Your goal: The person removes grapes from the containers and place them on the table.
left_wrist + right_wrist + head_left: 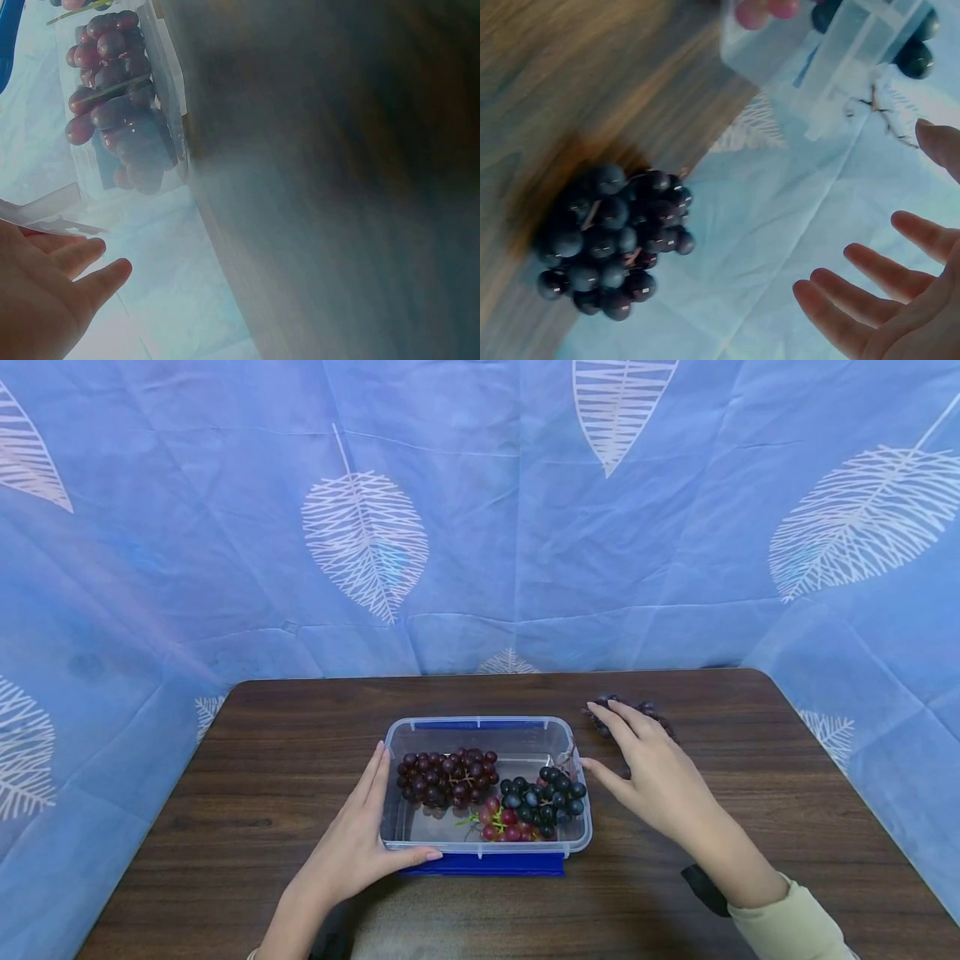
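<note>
A clear plastic box (pixel 480 849) without a cover on top stands on the table. Dark red grapes (pixel 442 779) lie in its left half, black grapes (pixel 551 795) at the right, and lighter red grapes (pixel 517 832) at the front. My left hand (pixel 356 835) rests on the box's left front corner, fingers straight along the side and thumb at the front rim. My right hand (pixel 660 777) hovers right of the box, fingers spread and holding nothing. Beyond its fingertips, another dark bunch of grapes (pixel 615 232) sits on the table, partly hidden by the hand in the head view.
Blue locking flaps (pixel 487 865) hang at the box's front. A thin bare stem (pixel 881 109) pokes over the box's right rim. The brown wooden table (pixel 300 735) ends at a blue leaf-print cloth (pixel 465 527) behind and at both sides.
</note>
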